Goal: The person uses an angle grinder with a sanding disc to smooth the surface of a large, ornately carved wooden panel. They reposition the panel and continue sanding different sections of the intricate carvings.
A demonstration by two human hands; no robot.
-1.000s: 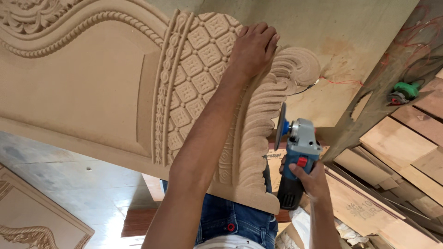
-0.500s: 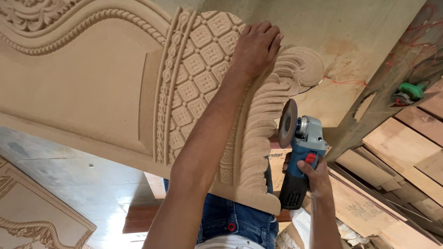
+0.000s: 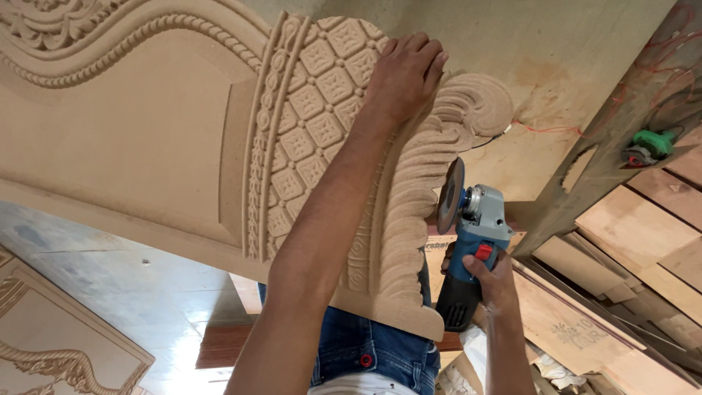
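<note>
While my right hand (image 3: pixel 491 281) grips the blue-grey angle grinder (image 3: pixel 468 249) closed around its body, lower centre-right, my left hand (image 3: pixel 406 73) lies flat, open, on the carved tan fibreboard panel (image 3: pixel 307 132), upper centre. I judge the grinder heavy and rigid, the panel's scalloped edge fragile.

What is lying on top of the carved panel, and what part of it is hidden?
The left hand rests flat on the carved panel, over its diamond-pattern band beside the scalloped edge. The carving under the palm and forearm is covered, so it cannot be seen.
</note>
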